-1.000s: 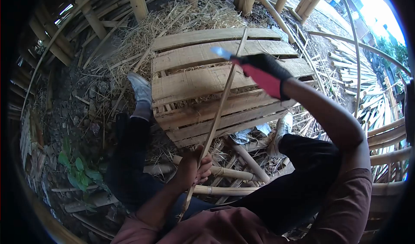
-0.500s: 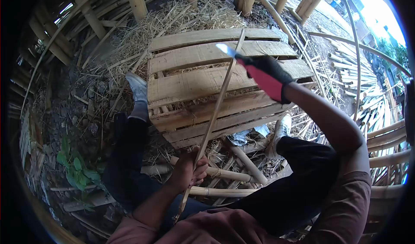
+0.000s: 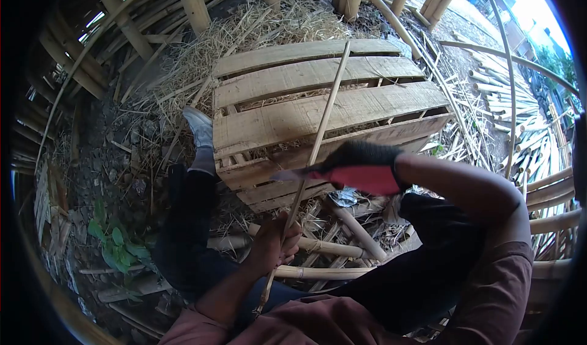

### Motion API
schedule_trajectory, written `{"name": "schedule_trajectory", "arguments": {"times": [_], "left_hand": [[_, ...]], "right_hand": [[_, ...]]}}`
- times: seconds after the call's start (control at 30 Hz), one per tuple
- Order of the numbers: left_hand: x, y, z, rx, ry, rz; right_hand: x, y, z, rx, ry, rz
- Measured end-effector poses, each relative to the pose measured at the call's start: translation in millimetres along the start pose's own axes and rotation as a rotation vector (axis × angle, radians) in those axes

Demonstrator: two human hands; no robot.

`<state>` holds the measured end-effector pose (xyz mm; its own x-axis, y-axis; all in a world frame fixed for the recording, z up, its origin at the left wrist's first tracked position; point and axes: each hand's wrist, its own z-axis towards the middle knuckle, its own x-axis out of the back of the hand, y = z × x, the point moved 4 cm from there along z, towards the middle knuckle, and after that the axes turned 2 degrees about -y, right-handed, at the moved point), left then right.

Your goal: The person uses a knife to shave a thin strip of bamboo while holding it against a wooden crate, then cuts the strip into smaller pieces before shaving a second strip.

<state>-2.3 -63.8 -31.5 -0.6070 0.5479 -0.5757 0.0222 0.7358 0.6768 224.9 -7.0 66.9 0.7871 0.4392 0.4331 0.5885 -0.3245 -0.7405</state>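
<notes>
A long thin bamboo strip (image 3: 331, 99) slants from near my lap up across the slatted wooden crate (image 3: 275, 115). Bare and wrapped round its lower part is my left hand (image 3: 273, 245). My right hand (image 3: 361, 167), in a black and red glove, is closed on a knife, its handle hidden by the fingers. The knife blade (image 3: 288, 175) points left and crosses the strip a little above my left hand. The strip's upper end lies over the far slats of the crate, and its lower end looks frayed.
Dry straw (image 3: 287, 24) lies behind the crate. Cut bamboo poles (image 3: 351, 229) cross the ground in front of me, and a pile of bamboo (image 3: 526, 137) lies at right. Upright bamboo posts (image 3: 191, 5) stand at the back. A green plant (image 3: 119, 247) grows at left.
My right hand with the knife has moved down and toward me along the strip, from over the crate's far slats to just above my left hand. My left hand keeps its grip.
</notes>
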Motion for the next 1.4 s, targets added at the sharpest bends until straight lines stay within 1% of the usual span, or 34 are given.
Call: {"name": "schedule_trajectory", "arguments": {"times": [0.03, 0.07, 0.13, 0.17, 0.2, 0.27, 0.3, 0.33, 0.4, 0.47, 0.53, 0.6, 0.7, 0.77, 0.8, 0.87, 0.9, 0.93, 1.0, 1.03, 1.07, 1.13, 1.17, 1.2, 1.27, 1.33, 1.37, 1.4], "left_hand": [[0.3, -0.3, 0.7, 0.004, -0.001, 0.000], [0.6, -1.2, 1.2, 0.035, -0.004, -0.038], [0.1, -5.1, -0.5, 0.072, -0.007, -0.078], [-0.4, -5.7, 0.6, 0.067, 0.012, -0.075], [-0.3, -5.2, 1.9, 0.059, 0.032, -0.071], [1.2, -4.4, 1.9, 0.031, 0.007, -0.071], [2.4, -3.1, 2.0, 0.009, -0.014, -0.065], [2.4, -1.6, 1.4, 0.015, -0.015, -0.066], [0.4, 1.5, -0.6, 0.082, -0.033, -0.120], [-1.2, -1.3, -1.6, 0.068, -0.014, -0.093], [-0.8, -1.0, -0.7, 0.036, 0.005, -0.070], [1.2, -1.3, 0.8, 0.035, -0.009, -0.066], [0.1, -1.3, 1.1, 0.034, 0.015, -0.040], [-1.0, -1.2, 2.0, 0.001, 0.005, -0.055], [-1.8, -1.4, 1.4, -0.029, -0.009, -0.066], [-2.0, -0.2, 1.0, -0.022, -0.028, -0.078], [-2.6, 1.4, 1.0, -0.018, -0.053, -0.088], [-0.4, 3.5, 3.4, -0.018, -0.048, -0.088], [0.9, 4.3, 8.5, 0.020, -0.152, -0.217], [0.4, 6.8, 10.5, 0.000, -0.173, -0.183], [-1.3, 9.2, 12.3, -0.004, -0.173, -0.177], [-3.2, 15.3, 14.5, 0.006, -0.169, -0.166], [-2.3, 16.2, 15.1, -0.002, -0.169, -0.168], [-1.2, 15.4, 17.1, 0.011, -0.181, -0.198], [-0.9, 15.6, 17.6, 0.015, -0.196, -0.221], [-0.3, 13.0, 15.9, 0.006, -0.138, -0.135], [1.2, 9.0, 15.6, -0.007, -0.146, -0.131], [3.9, 0.2, 14.6, 0.023, -0.153, -0.154]], "right_hand": [[7.0, -9.6, -0.7, -0.034, -0.041, -0.222], [23.4, -20.1, -10.9, -0.190, 0.083, 0.027], [58.1, -12.8, -0.3, -0.063, 0.360, -0.100], [54.9, -8.9, -0.3, -0.068, 0.422, -0.085], [34.5, -9.4, -2.6, 0.086, 0.368, -0.281], [-14.4, 11.3, -5.0, 0.587, 0.270, -0.408], [-17.8, 17.6, -0.5, 0.603, 0.324, -0.510], [-9.5, 2.4, -4.0, 0.599, 0.323, -0.506], [30.3, -16.9, -0.4, 0.246, 0.378, -0.523], [51.1, -5.5, 2.8, -0.035, 0.423, -0.395], [7.7, -18.3, -10.7, 0.269, 0.355, -0.689], [-14.0, -16.8, -20.2, 0.200, 0.314, -0.534], [-11.4, -28.2, -25.1, 0.233, 0.326, -0.634], [-33.9, -32.4, -36.9, 0.691, 0.404, -1.067], [-35.8, -22.3, -31.3, 0.695, 0.395, -1.060], [-38.7, -5.9, -24.6, 0.859, 0.521, -1.129], [-33.6, -9.7, -25.7, 0.851, 0.584, -1.212], [-26.9, -8.8, -21.1, 0.855, 0.584, -1.208], [-12.5, -5.1, -13.6, 0.890, 0.595, -1.124], [-7.0, -4.7, -11.0, 0.853, 0.615, -1.270], [2.3, -3.3, -9.3, 0.855, 0.622, -1.272], [17.2, -4.3, -8.1, 0.844, 0.721, -1.404], [19.0, -3.7, -6.8, 0.801, 0.688, -1.461], [22.2, -4.3, -7.8, 0.803, 0.689, -1.468], [40.8, -1.0, -4.8, 0.757, 0.760, -1.407], [108.2, 14.0, 0.1, 0.596, 1.147, -1.399], [149.6, 16.7, -9.6, 0.526, 1.240, -1.433], [177.4, 16.1, -20.3, 0.451, 1.335, -1.463]]}}
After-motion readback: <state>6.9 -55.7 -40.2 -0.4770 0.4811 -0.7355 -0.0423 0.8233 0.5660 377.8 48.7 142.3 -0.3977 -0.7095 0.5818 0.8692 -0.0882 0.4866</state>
